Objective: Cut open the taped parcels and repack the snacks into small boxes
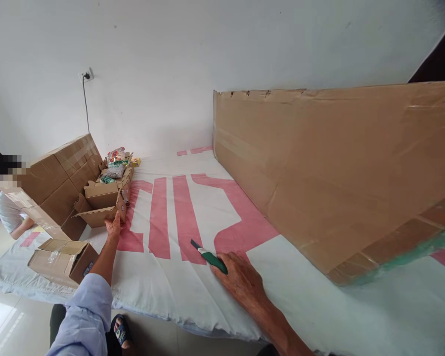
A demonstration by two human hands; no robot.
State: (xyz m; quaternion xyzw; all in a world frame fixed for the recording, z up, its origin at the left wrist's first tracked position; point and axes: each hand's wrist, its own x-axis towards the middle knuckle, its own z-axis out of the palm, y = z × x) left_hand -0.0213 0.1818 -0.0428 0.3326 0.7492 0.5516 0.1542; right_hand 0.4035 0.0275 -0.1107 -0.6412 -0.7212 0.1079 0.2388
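My left hand (113,226) reaches out to a small open cardboard box (101,200). Its fingers are closed on the near corner of that box, whose flaps stand up. In my right hand (241,277) is a green-handled utility knife (211,259), its dark tip pointing forward and left, over the cloth. A closed, taped cardboard box (57,259) lies beside my left forearm. Behind the open box, plastic packets (115,163) of food rest in or on other small cartons.
A large cardboard panel or box (330,173) stands along the right side. At the left, a big taped carton (65,180) stands in front of another person (11,212). A white cloth with red markings (178,217) covers the surface. A plugged-in cord (85,101) hangs on the wall.
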